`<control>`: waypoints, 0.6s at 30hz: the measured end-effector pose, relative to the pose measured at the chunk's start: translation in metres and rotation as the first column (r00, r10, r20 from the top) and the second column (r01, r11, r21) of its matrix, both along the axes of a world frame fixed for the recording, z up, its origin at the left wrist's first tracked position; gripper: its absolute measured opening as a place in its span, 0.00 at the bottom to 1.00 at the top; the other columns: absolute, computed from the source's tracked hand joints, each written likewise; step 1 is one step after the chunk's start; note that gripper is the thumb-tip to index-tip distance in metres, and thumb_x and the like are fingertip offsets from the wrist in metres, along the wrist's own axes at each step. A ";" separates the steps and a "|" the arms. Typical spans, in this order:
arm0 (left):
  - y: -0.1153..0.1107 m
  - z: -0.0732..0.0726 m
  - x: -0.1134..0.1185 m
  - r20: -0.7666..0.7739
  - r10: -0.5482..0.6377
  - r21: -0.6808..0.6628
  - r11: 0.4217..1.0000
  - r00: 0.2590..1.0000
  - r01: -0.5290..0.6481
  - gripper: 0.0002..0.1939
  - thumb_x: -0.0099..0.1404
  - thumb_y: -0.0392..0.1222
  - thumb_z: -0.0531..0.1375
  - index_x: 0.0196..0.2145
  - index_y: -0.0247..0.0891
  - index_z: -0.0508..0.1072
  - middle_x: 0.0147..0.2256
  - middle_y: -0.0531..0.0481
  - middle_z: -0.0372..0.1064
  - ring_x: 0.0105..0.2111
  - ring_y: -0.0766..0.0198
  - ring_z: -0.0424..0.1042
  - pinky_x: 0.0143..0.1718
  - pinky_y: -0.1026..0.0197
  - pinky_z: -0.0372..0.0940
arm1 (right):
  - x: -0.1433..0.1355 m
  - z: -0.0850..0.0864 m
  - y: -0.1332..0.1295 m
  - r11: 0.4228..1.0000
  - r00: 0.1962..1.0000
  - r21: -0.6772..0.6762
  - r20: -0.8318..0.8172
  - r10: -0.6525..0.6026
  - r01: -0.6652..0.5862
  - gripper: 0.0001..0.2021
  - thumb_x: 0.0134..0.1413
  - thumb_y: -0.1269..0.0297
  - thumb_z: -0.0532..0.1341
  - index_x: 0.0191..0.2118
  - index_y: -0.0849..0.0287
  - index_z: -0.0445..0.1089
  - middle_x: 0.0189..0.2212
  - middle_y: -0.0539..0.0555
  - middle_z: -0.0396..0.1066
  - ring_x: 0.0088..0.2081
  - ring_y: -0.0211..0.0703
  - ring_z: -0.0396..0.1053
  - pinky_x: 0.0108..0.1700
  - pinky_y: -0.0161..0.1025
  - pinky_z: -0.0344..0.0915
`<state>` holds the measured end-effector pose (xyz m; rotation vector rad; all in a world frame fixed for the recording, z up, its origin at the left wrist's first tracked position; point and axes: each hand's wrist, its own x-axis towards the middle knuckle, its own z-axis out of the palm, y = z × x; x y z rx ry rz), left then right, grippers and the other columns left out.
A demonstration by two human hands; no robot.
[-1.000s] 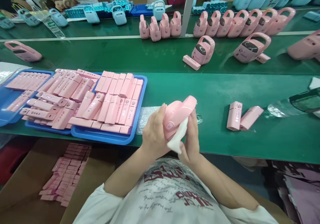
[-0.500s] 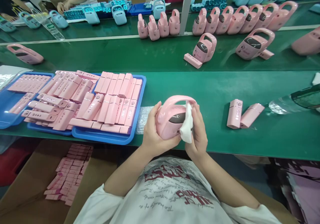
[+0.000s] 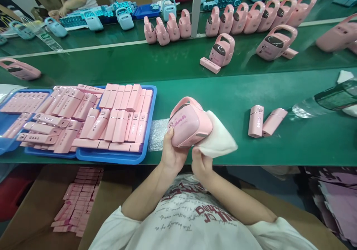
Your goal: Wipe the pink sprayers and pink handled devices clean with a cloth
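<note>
At far left a lone case (image 3: 21,70) lies on the far green strip (image 3: 125,62). Nearer, a blue tray (image 3: 111,160) and others beside it hold many pink sticks (image 3: 119,125), none of them in hand. The left hand (image 3: 173,156) is closed round the lower side of the pink case (image 3: 191,125), which is held up at the near edge of the green table (image 3: 292,149), print upward. The right hand (image 3: 202,165), apart from the left, pinches a white cloth (image 3: 220,138) against the case's right side, so wiping looks under way rather than finished; how much surface is done, I cannot tell. Further right, a standing case (image 3: 222,50) has a single stick (image 3: 210,65) beside it, while two loose sticks (image 3: 256,120) sit uncased near a clear bottle (image 3: 336,96)
</note>
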<state>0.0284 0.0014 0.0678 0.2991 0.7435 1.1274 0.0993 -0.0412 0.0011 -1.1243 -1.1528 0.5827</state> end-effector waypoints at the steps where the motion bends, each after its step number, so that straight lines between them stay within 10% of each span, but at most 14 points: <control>1: -0.001 0.002 0.001 0.016 -0.030 -0.041 0.999 0.999 0.030 0.24 0.57 0.56 0.64 0.45 0.36 0.75 0.38 0.47 0.79 0.39 0.55 0.78 0.43 0.56 0.73 | 0.003 0.005 0.005 1.000 0.998 -0.020 -0.070 -0.005 0.004 0.22 0.66 0.53 0.52 0.58 0.58 0.68 0.53 0.61 0.73 0.58 0.50 0.68 0.60 0.47 0.67; 7: 0.001 0.013 0.005 0.105 -0.098 -0.214 0.970 0.990 0.119 0.23 0.68 0.55 0.52 0.45 0.35 0.75 0.36 0.46 0.78 0.35 0.56 0.78 0.42 0.54 0.73 | 0.010 0.003 0.017 0.996 0.967 -0.057 -0.242 -0.075 0.062 0.24 0.67 0.51 0.50 0.58 0.62 0.67 0.51 0.63 0.73 0.57 0.49 0.70 0.59 0.46 0.68; 12: 0.003 0.015 0.008 0.142 -0.111 -0.196 0.971 0.984 0.137 0.26 0.69 0.57 0.48 0.45 0.34 0.75 0.37 0.45 0.79 0.39 0.55 0.78 0.47 0.52 0.72 | 0.012 -0.010 0.013 0.966 0.972 0.182 0.114 -0.206 0.183 0.24 0.68 0.63 0.50 0.67 0.57 0.57 0.61 0.62 0.64 0.61 0.51 0.66 0.59 0.47 0.68; 18: 0.014 0.001 -0.007 -0.144 -0.288 0.062 0.952 0.947 0.300 0.35 0.63 0.68 0.49 0.41 0.33 0.77 0.36 0.43 0.79 0.40 0.55 0.79 0.45 0.56 0.75 | 0.017 -0.007 0.010 0.904 0.837 0.412 0.530 -0.136 -0.114 0.29 0.64 0.70 0.51 0.70 0.53 0.50 0.70 0.51 0.41 0.70 0.50 0.41 0.70 0.53 0.48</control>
